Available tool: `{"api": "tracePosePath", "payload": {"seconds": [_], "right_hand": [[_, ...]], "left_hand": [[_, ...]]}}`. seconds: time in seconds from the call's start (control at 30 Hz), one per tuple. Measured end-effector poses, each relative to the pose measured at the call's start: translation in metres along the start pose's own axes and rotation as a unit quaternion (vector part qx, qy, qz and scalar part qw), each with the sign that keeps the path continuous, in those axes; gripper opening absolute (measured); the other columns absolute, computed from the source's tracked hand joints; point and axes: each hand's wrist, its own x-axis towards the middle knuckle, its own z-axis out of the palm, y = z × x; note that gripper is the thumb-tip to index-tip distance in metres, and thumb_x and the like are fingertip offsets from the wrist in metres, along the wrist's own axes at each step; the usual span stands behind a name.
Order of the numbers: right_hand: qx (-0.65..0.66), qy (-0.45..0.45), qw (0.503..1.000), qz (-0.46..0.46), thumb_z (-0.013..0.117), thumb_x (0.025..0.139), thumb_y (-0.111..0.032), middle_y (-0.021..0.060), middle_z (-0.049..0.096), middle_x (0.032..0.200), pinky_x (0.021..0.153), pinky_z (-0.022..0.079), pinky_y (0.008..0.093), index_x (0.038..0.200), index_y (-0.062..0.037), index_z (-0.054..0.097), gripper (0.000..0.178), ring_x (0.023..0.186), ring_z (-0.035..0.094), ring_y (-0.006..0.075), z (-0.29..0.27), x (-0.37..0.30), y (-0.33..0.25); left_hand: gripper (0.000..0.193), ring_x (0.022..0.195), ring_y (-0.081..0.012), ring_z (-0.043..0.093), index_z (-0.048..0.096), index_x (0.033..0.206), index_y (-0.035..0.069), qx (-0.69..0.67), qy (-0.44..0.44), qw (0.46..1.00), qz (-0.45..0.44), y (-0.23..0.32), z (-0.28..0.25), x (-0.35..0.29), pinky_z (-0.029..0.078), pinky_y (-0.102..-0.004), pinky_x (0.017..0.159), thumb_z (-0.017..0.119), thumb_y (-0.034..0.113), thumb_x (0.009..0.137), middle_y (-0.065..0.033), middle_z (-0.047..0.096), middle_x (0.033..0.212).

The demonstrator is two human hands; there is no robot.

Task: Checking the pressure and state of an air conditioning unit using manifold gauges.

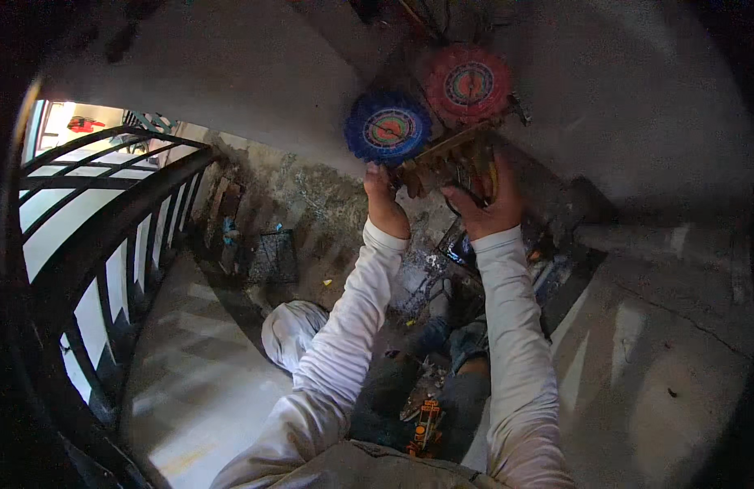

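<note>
Railing: dark curved bars [100, 244] at the far left, daylight beyond them.
Mesh: a dark mesh piece [273, 257] near the stained wall.
Cloth: pale cloth [291, 336] bunched just beside the left sleeve.
Left hand: the left hand [387, 210] is raised, its thumb against the lower edge of the blue dial [388, 128]; its fingers are mostly hidden, so I cannot tell how tightly they close.
Orange thing: a small orange item [426, 425] low down, between the legs.
Dials: the blue dial is left of and lower than the red dial [468, 84], both above a brass-coloured block [450, 149].
Right hand: the right hand [495, 204] has bent fingers at the block's right end, thumb apart; I cannot tell what it pinches.
</note>
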Motion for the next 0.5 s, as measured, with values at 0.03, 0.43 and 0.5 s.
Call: {"api": "tracePosePath", "payload": {"seconds": [0.03,0.43,0.5], "right_hand": [[0.083,-0.015,0.996,0.025,0.078,0.069,-0.019,0.0194,0.044,0.128,0.087,0.047,0.0345,0.133,-0.0016,0.032,0.081,0.110,0.052,0.0261,0.000,0.000,0.004],[0.054,0.007,0.999,0.005,0.079,0.068,-0.022,0.0198,0.043,0.128,0.084,0.049,0.0338,0.132,0.0005,0.033,0.082,0.108,0.053,0.0258,0.000,0.001,0.010],[0.031,0.005,0.999,0.010,0.079,0.068,-0.021,0.0202,0.043,0.127,0.084,0.049,0.0339,0.131,0.0012,0.033,0.081,0.108,0.053,0.0258,-0.001,0.000,0.001]], "left_hand": [[0.067,0.058,-0.0254,0.046,0.050,0.099,0.005,-0.001,-0.001,1.000,0.001,-0.001,0.001,0.000,0.041,-0.0404,0.052,0.039,0.068,0.079,-0.0144,0.055,0.083],[0.060,0.057,-0.0261,0.047,0.050,0.094,0.005,-0.001,-0.013,1.000,0.019,0.010,0.017,-0.001,0.041,-0.0409,0.050,0.041,0.063,0.081,-0.0119,0.053,0.077],[0.056,0.057,-0.0268,0.047,0.050,0.095,0.005,-0.004,0.005,1.000,0.024,0.008,0.013,-0.002,0.041,-0.0407,0.050,0.040,0.059,0.083,-0.0137,0.054,0.080]]}}
